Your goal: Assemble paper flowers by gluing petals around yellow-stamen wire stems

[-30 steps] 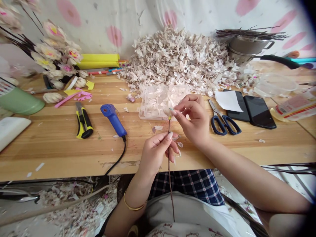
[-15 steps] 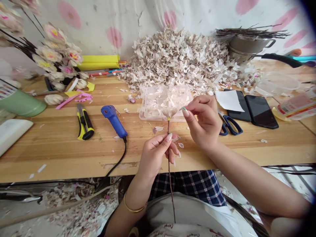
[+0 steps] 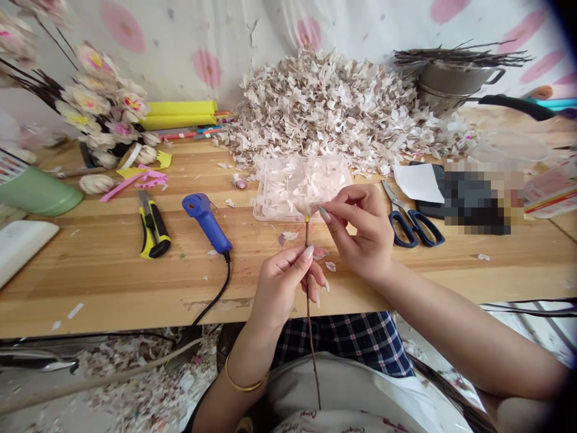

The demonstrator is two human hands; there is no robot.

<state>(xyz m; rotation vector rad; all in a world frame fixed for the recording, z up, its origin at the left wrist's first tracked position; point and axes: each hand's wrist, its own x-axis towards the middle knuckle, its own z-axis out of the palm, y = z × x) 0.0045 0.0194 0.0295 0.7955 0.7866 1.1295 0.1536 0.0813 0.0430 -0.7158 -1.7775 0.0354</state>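
Note:
My left hand (image 3: 283,282) pinches a thin brown twig (image 3: 312,343) that stands upright over the table's front edge and runs down to my lap. At the twig's top sits a small pale paper flower (image 3: 306,206) with a yellow base. My right hand (image 3: 360,231) is closed in a pinch at that flower, thumb and forefinger pressing on its petals. Right behind the flower lies a clear plastic tray (image 3: 270,210) holding loose pale petals.
A blue glue gun (image 3: 207,221) with a black cord and a yellow utility knife (image 3: 152,225) lie at the left. Scissors (image 3: 408,224) lie right of my hand. A big heap of petal scraps (image 3: 333,108) fills the back; finished flowers (image 3: 97,111) stand far left, a pot of twigs (image 3: 455,81) far right.
My right hand drew away to the right from the flower, then came back and now pinches its petals again. The left hand has kept the twig still.

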